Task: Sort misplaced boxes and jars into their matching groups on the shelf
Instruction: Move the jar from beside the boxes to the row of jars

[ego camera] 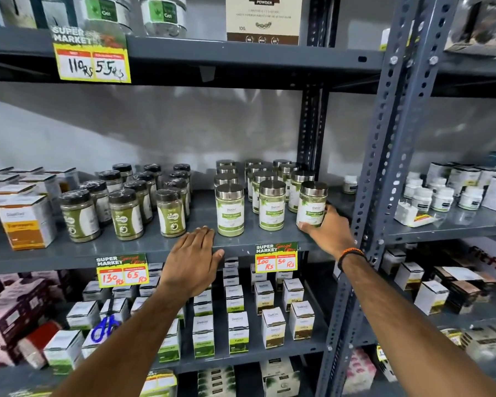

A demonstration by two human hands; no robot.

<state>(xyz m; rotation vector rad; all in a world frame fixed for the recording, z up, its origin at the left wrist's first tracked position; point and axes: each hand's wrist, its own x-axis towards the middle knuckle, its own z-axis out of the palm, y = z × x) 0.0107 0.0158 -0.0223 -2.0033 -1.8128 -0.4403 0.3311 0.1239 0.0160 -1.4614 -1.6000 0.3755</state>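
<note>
Grey slotted-steel shelf (155,245) is touched by the flat, open left hand (194,260); a cylindrical, metal-lidded jar (312,204) at its right end is gripped by the right hand (328,232) fingers.

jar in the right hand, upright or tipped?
Slightly tipped. The silver-lidded jar leans left, base in the right hand, while the jar beside it stands straight.

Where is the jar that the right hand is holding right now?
In the head view, the silver-lidded jar stands on the middle shelf, front right of its group beside the grey upright post, with the right hand around its base.
</note>
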